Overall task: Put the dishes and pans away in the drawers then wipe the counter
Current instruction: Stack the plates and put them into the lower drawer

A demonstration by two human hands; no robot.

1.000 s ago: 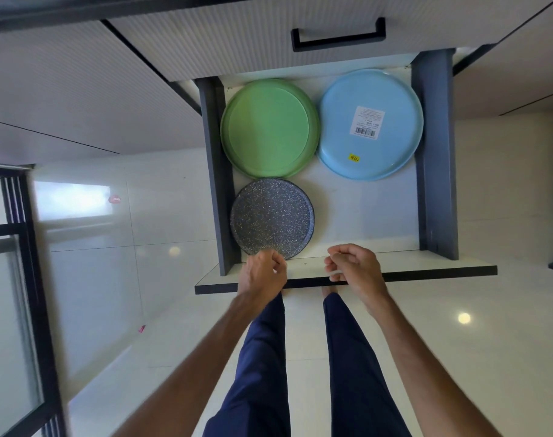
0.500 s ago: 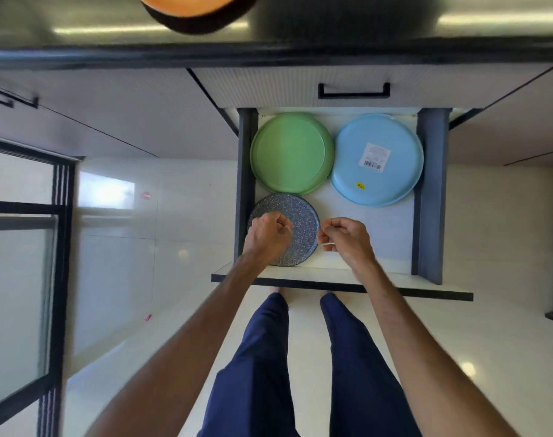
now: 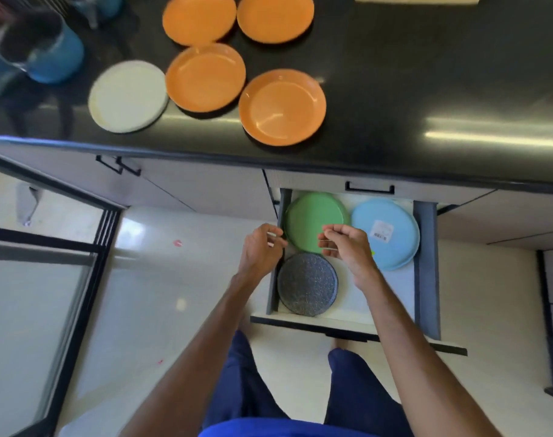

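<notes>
Bright, even daylight. Glare streaks on the black desk beyond the right hand; bright sheen on the floor beside the left hand. Motion blur overall; edges bowed.
</notes>
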